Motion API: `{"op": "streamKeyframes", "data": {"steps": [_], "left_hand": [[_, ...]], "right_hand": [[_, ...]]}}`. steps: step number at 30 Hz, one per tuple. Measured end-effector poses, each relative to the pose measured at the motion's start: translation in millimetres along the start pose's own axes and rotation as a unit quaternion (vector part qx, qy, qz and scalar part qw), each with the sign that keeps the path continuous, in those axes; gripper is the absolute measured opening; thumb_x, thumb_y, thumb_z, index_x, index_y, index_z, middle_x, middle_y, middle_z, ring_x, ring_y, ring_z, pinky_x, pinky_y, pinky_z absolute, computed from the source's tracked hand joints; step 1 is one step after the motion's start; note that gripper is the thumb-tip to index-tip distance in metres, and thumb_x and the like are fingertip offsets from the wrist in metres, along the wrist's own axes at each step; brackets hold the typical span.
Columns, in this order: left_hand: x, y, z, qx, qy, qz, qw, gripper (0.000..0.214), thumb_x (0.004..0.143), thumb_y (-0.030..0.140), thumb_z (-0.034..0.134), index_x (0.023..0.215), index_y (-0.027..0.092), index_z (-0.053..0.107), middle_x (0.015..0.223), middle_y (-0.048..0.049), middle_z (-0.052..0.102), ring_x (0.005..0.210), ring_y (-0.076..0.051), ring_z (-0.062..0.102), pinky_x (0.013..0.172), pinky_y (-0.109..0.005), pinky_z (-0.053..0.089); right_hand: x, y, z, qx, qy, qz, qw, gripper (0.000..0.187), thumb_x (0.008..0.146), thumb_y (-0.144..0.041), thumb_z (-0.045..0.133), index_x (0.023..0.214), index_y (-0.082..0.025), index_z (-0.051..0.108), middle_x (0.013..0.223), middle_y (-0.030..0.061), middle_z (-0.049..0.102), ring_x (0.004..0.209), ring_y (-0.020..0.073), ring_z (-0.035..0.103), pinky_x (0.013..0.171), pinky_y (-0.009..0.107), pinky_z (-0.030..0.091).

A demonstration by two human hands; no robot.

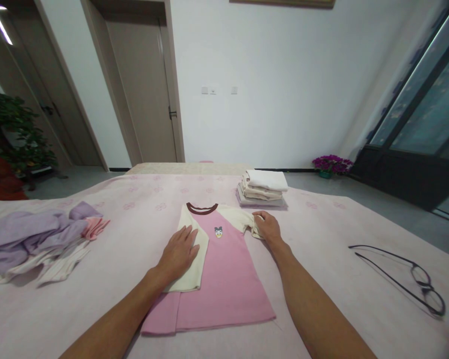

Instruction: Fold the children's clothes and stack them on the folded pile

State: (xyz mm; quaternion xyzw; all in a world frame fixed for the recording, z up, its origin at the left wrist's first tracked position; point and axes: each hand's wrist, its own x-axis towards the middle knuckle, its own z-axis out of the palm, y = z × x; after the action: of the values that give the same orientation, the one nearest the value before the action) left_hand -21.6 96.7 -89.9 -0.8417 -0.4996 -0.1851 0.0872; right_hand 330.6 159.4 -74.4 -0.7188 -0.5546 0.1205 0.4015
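Observation:
A pink shirt with cream sleeves, a dark brown collar and a small duck face on its chest lies on the pink cloth in front of me. Its left sleeve is folded inward over the body, and a strip of the pink side is turned over at the hem. My left hand rests flat on that folded sleeve, fingers stretched out. On the other side, my right hand is closed on the bunched cream sleeve, whose end is partly hidden by the fingers.
Behind the shirt stands a stack of folded clothes. A loose heap of lilac and striped clothes lies at the left. Black-framed glasses sit unfolded at the right, on the pink cloth. Beyond are purple flowers.

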Motion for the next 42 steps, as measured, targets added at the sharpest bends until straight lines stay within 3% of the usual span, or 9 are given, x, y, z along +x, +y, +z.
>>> {"op": "streamKeyframes", "data": {"steps": [3,7,11,16,22,28,32,38,42], "left_hand": [[1,1,-1.5,-0.005,-0.008,-0.003,1.000,0.050,0.098,0.036,0.044,0.140,0.011,0.053,0.147,-0.0188,0.052,0.140,-0.031,0.044,0.114,-0.049,0.037],[1,1,-3.1,-0.007,-0.016,-0.007,1.000,0.050,0.098,0.035,0.044,0.141,0.010,0.053,0.148,-0.0191,0.051,0.139,-0.032,0.044,0.115,-0.048,0.036],[0,2,-3.5,-0.018,-0.002,-0.011,1.000,0.048,0.097,0.035,0.047,0.139,0.012,0.054,0.146,-0.0179,0.053,0.138,-0.031,0.046,0.114,-0.048,0.037],[1,6,-10.6,-0.050,0.003,-0.005,0.999,0.043,0.096,0.030,0.050,0.135,0.014,0.058,0.141,-0.0157,0.058,0.136,-0.031,0.048,0.114,-0.049,0.038],[4,19,-32.5,-0.095,0.011,0.059,0.994,0.030,0.098,0.024,0.048,0.121,0.021,0.068,0.126,-0.0115,0.069,0.121,-0.030,0.061,0.106,-0.050,0.045],[-3,69,-61.6,-0.190,0.003,0.182,0.965,0.024,0.099,0.027,0.048,0.110,0.021,0.068,0.099,-0.0091,0.076,0.090,-0.022,0.071,0.083,-0.038,0.054],[-3,101,-75.6,-0.233,-0.013,0.226,0.946,0.024,0.098,0.023,0.049,0.118,0.021,0.062,0.115,-0.0096,0.071,0.098,-0.021,0.069,0.084,-0.034,0.054],[6,106,-59.9,-0.174,-0.070,0.207,0.960,0.042,0.087,0.013,0.054,0.128,0.018,0.052,0.119,-0.0128,0.066,0.090,-0.023,0.067,0.073,-0.035,0.055],[4,98,-51.5,-0.155,-0.081,0.186,0.967,0.025,0.083,0.010,0.057,0.105,0.020,0.063,0.100,-0.0067,0.069,0.085,-0.021,0.066,0.076,-0.033,0.052]], "right_hand": [[1,-2,5,0.125,0.011,0.004,0.992,0.033,0.075,-0.038,0.056,0.094,-0.021,0.077,0.097,0.0049,0.076,0.089,0.0218,0.066,0.081,0.031,0.047],[-1,-11,10,0.307,0.006,0.062,0.950,0.038,0.065,-0.040,0.065,0.091,-0.015,0.076,0.083,0.0053,0.075,0.072,0.0204,0.063,0.066,0.030,0.047],[-4,-24,11,0.365,-0.007,0.079,0.928,0.040,0.063,-0.042,0.067,0.092,-0.015,0.075,0.079,0.0041,0.073,0.066,0.0180,0.061,0.061,0.028,0.047],[-12,-51,6,0.466,-0.077,0.101,0.876,0.037,0.057,-0.032,0.073,0.090,-0.015,0.073,0.072,0.0014,0.070,0.063,0.0149,0.057,0.058,0.026,0.044],[-38,-101,6,0.508,-0.173,0.079,0.840,0.045,0.059,-0.030,0.077,0.100,-0.014,0.070,0.065,-0.0038,0.062,0.055,0.0098,0.048,0.053,0.023,0.036],[-54,-159,30,0.528,-0.264,0.086,0.802,0.052,0.059,-0.024,0.074,0.110,-0.015,0.065,0.063,-0.0061,0.059,0.053,0.0092,0.048,0.052,0.022,0.035],[-56,-199,47,0.546,-0.314,0.091,0.771,0.056,0.059,-0.015,0.069,0.115,-0.016,0.062,0.067,-0.0048,0.062,0.055,0.0100,0.051,0.051,0.021,0.037],[-51,-238,56,0.558,-0.328,0.117,0.753,0.054,0.060,-0.007,0.063,0.113,-0.015,0.063,0.063,-0.0056,0.058,0.053,0.0092,0.047,0.049,0.019,0.037],[-38,-235,56,0.564,-0.296,0.120,0.762,0.057,0.060,-0.007,0.061,0.117,-0.015,0.061,0.063,-0.0057,0.058,0.053,0.0091,0.047,0.049,0.020,0.037]]}}
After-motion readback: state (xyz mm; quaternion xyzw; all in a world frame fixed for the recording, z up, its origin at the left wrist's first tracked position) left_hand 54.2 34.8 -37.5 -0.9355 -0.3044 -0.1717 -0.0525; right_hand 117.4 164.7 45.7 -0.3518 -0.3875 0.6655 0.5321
